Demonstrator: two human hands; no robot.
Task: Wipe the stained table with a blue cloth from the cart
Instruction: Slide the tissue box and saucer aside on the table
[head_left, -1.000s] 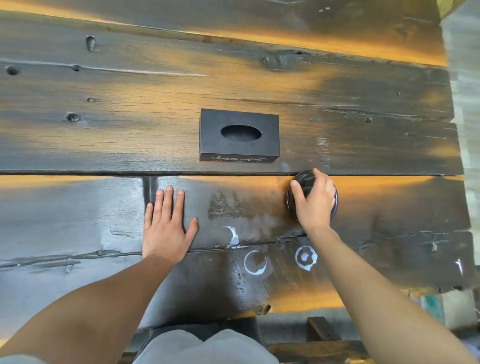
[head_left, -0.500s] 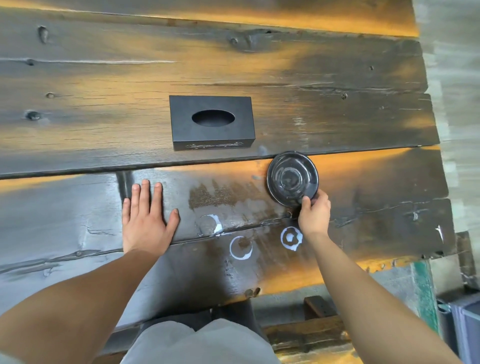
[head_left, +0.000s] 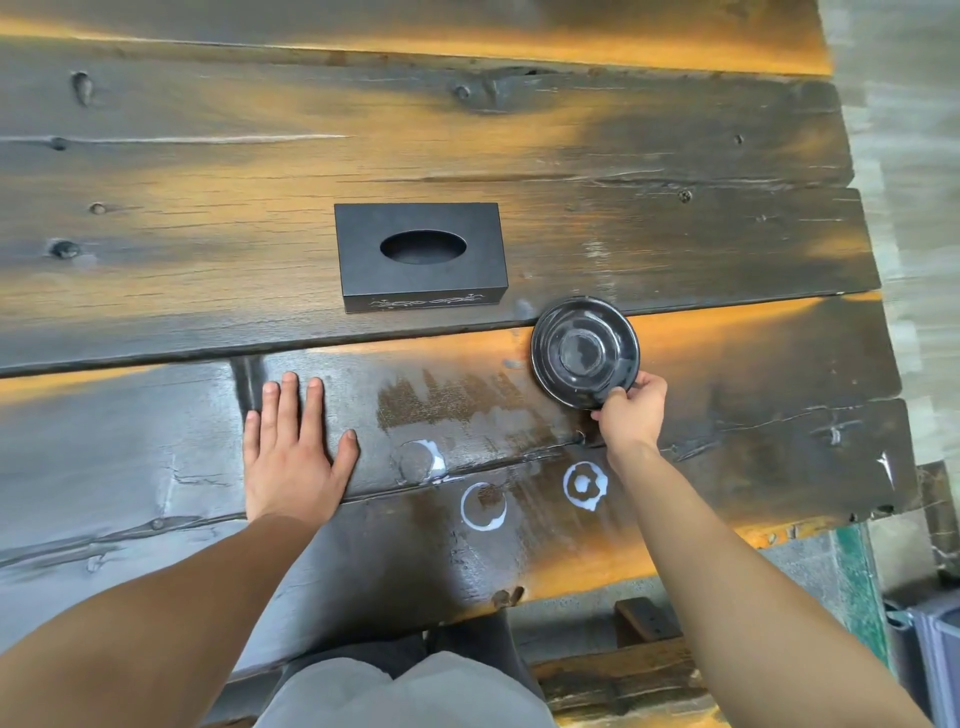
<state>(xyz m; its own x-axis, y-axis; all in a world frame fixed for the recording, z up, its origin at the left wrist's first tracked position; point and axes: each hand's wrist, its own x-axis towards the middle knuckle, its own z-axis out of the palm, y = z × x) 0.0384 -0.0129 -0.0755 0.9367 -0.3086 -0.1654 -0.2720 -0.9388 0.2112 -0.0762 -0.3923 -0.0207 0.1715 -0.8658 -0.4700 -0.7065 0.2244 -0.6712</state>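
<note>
The dark wooden table fills the view. Three white ring stains mark its near plank: one, one and one. A wet smear lies just beyond them. My left hand rests flat on the table, fingers spread, left of the stains. My right hand pinches the near rim of a black saucer that sits on the table. No blue cloth is in view.
A black tissue box stands behind the stains, left of the saucer. The table's right edge drops to a grey floor. A grey bin or cart corner shows at the bottom right. A wooden bench lies below the near edge.
My right hand slid off the top of the saucer to its near rim, uncovering it. My left hand stayed flat. The view shifted right, showing the floor and cart corner.
</note>
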